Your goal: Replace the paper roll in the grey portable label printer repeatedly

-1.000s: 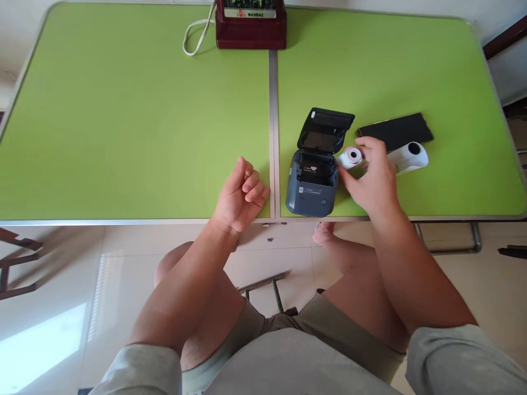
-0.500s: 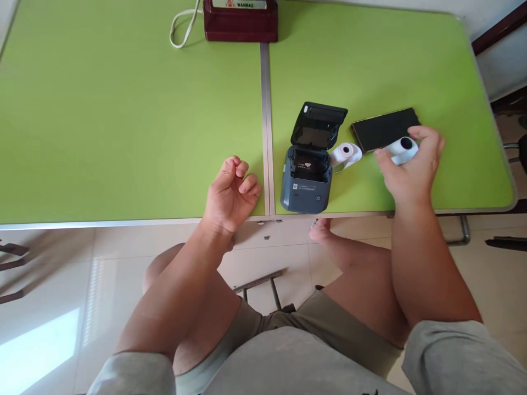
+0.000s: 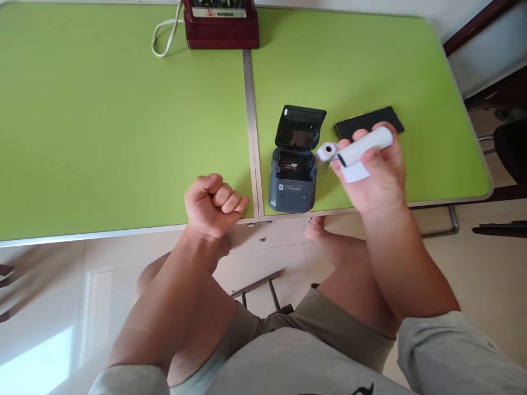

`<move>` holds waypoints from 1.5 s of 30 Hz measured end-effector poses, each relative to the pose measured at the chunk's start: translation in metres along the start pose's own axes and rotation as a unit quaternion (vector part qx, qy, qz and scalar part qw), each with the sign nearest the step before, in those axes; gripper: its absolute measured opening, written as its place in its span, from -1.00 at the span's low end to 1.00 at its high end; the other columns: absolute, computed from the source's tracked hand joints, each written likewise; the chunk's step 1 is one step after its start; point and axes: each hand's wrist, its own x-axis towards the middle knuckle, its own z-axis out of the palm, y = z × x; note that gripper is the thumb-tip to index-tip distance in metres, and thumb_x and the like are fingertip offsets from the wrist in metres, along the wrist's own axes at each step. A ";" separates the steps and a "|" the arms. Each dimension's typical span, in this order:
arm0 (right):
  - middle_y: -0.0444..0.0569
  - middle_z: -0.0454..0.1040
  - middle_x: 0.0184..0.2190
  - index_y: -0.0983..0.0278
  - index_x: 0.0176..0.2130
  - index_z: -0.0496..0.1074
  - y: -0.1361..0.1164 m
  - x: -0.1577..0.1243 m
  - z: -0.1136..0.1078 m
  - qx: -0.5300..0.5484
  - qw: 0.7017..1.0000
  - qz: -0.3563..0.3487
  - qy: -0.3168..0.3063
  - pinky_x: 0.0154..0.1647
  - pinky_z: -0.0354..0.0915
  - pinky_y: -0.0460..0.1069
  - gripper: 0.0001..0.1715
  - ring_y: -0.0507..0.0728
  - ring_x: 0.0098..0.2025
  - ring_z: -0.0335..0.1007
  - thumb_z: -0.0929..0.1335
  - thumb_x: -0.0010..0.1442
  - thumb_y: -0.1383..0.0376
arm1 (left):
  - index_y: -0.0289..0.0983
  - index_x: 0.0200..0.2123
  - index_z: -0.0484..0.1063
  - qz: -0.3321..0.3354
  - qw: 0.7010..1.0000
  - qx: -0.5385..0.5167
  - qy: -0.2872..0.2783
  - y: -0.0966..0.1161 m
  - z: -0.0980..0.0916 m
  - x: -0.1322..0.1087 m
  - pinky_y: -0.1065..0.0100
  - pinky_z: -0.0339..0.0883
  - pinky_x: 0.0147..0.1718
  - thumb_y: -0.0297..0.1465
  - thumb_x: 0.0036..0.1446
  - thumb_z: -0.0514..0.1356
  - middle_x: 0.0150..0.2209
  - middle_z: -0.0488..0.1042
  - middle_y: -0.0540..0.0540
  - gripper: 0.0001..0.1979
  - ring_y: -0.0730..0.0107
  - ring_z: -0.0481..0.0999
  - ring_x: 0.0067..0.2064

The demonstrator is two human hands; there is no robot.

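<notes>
My right hand [image 3: 379,178] holds a white paper roll [image 3: 366,147] between thumb and fingers, raised above the table. A short flap of paper hangs loose from the roll, and its dark core end faces left. My left hand [image 3: 214,206] is curled into a fist at the table's front edge, with nothing showing in it. Between the hands stands a small dark grey label printer [image 3: 293,192] with its black lid [image 3: 300,127] tipped up. Its inner compartment is visible. A second, smaller white roll [image 3: 326,150] lies against the printer's right side.
A black phone [image 3: 354,125] lies behind my right hand, partly covered by it. At the back of the green table [image 3: 123,109] stands a dark red base [image 3: 222,34] marked WANBAO, with a white cord [image 3: 158,41]. A metal seam [image 3: 252,126] divides the tabletop.
My right hand has picked the paper roll up from beside the phone, turning it palm up and moving left. My left hand's fingers have closed into a tighter fist. The view has shifted slightly.
</notes>
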 end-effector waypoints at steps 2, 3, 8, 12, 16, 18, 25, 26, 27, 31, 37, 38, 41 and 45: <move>0.00 0.54 0.08 -0.11 0.18 0.25 -0.014 -0.007 0.017 -0.028 0.998 -0.061 0.008 -0.04 0.55 0.33 -0.56 0.32 0.09 0.58 0.30 0.37 -0.09 | -0.20 -0.65 -0.18 0.003 0.998 0.052 -0.042 -0.001 0.008 -0.005 0.36 -0.06 -0.67 -0.30 0.51 -0.08 -0.60 -0.41 0.14 -0.39 0.48 -0.37 -0.60; -0.01 0.55 0.05 -0.08 0.15 0.30 -0.020 -0.009 0.024 -0.043 0.994 -0.101 0.012 0.00 0.55 0.33 -0.56 0.30 0.06 0.59 0.36 0.35 -0.05 | -0.20 -0.66 -0.08 0.022 0.992 0.096 -0.078 -0.003 0.013 -0.007 0.38 0.01 -0.65 -0.30 0.49 0.03 -0.63 -0.30 0.14 -0.38 0.50 -0.24 -0.63; -0.08 0.59 -0.09 -0.05 0.04 0.44 -0.045 -0.013 0.051 -0.076 0.970 -0.228 0.026 -0.02 0.56 0.26 -0.57 0.25 -0.05 0.61 0.48 0.24 0.34 | -0.21 -0.28 0.52 0.171 0.933 0.262 -0.178 -0.020 0.034 -0.016 0.41 0.43 -0.19 -0.27 0.25 0.41 -0.28 0.49 -0.02 -0.82 0.43 0.51 -0.22; -0.12 0.57 -0.07 -0.06 0.04 0.43 -0.051 -0.011 0.063 -0.014 0.963 -0.269 0.016 -0.06 0.63 0.17 -0.55 0.17 -0.06 0.66 0.44 0.28 0.42 | -0.21 -0.06 0.53 0.134 0.912 0.315 -0.226 -0.025 0.037 -0.018 0.28 0.51 -0.05 0.02 0.11 0.47 -0.09 0.61 -0.11 -0.49 0.21 0.62 0.01; -0.10 0.60 -0.08 0.00 0.06 0.43 -0.049 -0.009 0.068 0.016 0.959 -0.283 0.011 -0.02 0.65 0.15 -0.54 0.17 -0.01 0.65 0.46 0.24 0.41 | -0.20 0.00 0.56 0.108 0.918 0.290 -0.248 -0.024 0.029 -0.012 0.20 0.57 -0.01 0.08 0.04 0.48 -0.02 0.64 -0.13 -0.39 0.14 0.67 0.03; -0.10 0.63 -0.10 0.01 0.03 0.41 -0.049 -0.008 0.068 -0.019 0.960 -0.278 0.004 0.00 0.65 0.19 -0.60 0.18 0.00 0.65 0.46 0.26 0.38 | -0.17 0.01 0.57 0.117 0.921 0.280 -0.244 -0.027 0.025 -0.007 0.17 0.58 0.03 0.06 0.02 0.51 0.01 0.65 -0.12 -0.39 0.11 0.67 0.07; -0.08 0.67 -0.15 0.10 -0.04 0.47 -0.033 0.013 0.049 -0.049 0.930 -0.357 0.075 -0.20 0.60 0.04 -0.65 0.14 -0.12 0.67 0.52 0.19 0.33 | -0.05 0.13 0.49 0.251 0.866 0.387 -0.195 -0.022 0.021 -0.005 -0.01 0.47 0.27 0.23 0.24 0.23 0.21 0.57 -0.09 -0.39 -0.04 0.51 0.33; -0.07 0.67 -0.13 0.10 -0.02 0.47 -0.029 0.015 0.044 -0.059 0.934 -0.343 0.083 -0.20 0.59 0.04 -0.65 0.14 -0.12 0.67 0.51 0.20 0.33 | -0.03 0.09 0.50 0.295 0.845 0.415 -0.164 -0.016 0.019 -0.004 -0.01 0.43 0.30 0.23 0.27 0.20 0.22 0.56 -0.07 -0.43 -0.03 0.48 0.36; -0.05 0.66 -0.11 0.10 -0.01 0.47 -0.025 0.016 0.039 -0.077 0.940 -0.321 0.084 -0.20 0.58 0.04 -0.65 0.14 -0.11 0.66 0.50 0.22 0.32 | -0.04 0.05 0.52 0.328 0.829 0.434 -0.133 -0.011 0.016 -0.001 -0.02 0.42 0.31 0.19 0.31 0.20 0.18 0.58 -0.05 -0.49 -0.02 0.50 0.34; -0.05 0.67 -0.10 0.11 -0.03 0.42 -0.018 0.011 0.038 -0.183 0.958 -0.220 0.023 -0.17 0.55 0.11 -0.76 0.19 -0.11 0.65 0.44 0.30 0.30 | -0.12 0.13 0.49 0.326 0.741 0.574 -0.120 -0.001 -0.003 0.021 -0.06 0.40 0.33 0.18 0.33 0.16 0.17 0.59 -0.16 -0.42 -0.02 0.53 0.30; -0.04 0.65 -0.09 0.13 -0.02 0.36 -0.010 -0.004 0.062 -0.167 0.971 -0.167 0.038 -0.20 0.51 0.07 -0.75 0.15 -0.14 0.62 0.37 0.31 0.36 | -0.15 0.58 -0.20 0.261 0.597 0.722 -0.231 -0.014 -0.011 0.043 -0.24 0.08 0.47 0.40 -0.19 0.37 0.58 -0.03 -0.38 0.47 -0.35 0.05 0.56; -0.03 0.64 -0.09 0.13 -0.01 0.35 -0.007 -0.005 0.064 -0.146 0.975 -0.158 0.049 -0.17 0.51 0.08 -0.74 0.15 -0.13 0.61 0.37 0.32 0.36 | -0.13 0.59 -0.29 0.249 0.580 0.734 -0.250 -0.015 -0.010 0.043 -0.26 0.04 0.48 0.39 -0.23 0.39 0.59 -0.06 -0.37 0.53 -0.36 0.02 0.57; -0.01 0.60 -0.08 0.13 0.02 0.32 0.002 -0.007 0.067 -0.083 0.986 -0.129 0.070 -0.14 0.50 0.10 -0.71 0.16 -0.11 0.59 0.38 0.32 0.32 | -0.09 0.59 -0.42 0.237 0.535 0.762 -0.276 -0.015 -0.008 0.043 -0.28 -0.05 0.49 0.27 -0.16 0.45 0.59 -0.05 -0.32 0.52 -0.32 0.02 0.57; 0.00 0.56 -0.07 0.11 0.02 0.30 0.009 -0.006 0.070 -0.032 0.989 -0.121 0.077 -0.17 0.50 0.09 -0.72 0.16 -0.09 0.58 0.39 0.33 0.27 | -0.10 0.58 -0.45 0.266 0.516 0.768 -0.270 -0.016 -0.010 0.044 -0.24 0.02 0.45 0.07 -0.09 0.49 0.58 -0.01 -0.34 0.47 -0.29 0.09 0.55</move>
